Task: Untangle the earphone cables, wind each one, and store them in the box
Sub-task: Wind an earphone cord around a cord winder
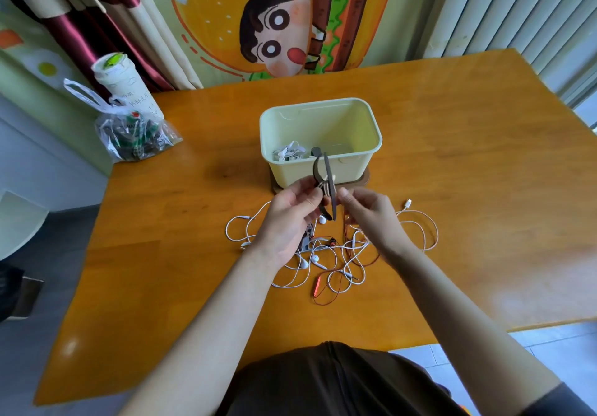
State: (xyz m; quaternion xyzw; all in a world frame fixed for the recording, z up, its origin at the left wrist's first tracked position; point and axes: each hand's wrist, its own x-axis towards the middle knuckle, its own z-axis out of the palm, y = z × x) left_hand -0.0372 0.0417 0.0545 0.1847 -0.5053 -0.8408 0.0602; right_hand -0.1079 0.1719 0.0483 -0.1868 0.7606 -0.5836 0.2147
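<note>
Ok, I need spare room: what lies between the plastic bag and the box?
Only bare tabletop, in the head view, between plastic bag and box.

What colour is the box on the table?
Pale creamy yellow; the box shows best in the head view.

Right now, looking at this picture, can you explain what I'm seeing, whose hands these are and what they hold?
No machine here: a camera worn on a person's head looks down at their own arms. The left hand and right hand both pinch a dark earphone cable above the wooden table. Behind it stands a pale box with white earphones inside. Under the hands lies a tangle of white cables and a thin red cable. A plastic bag sits at the far left.
</note>
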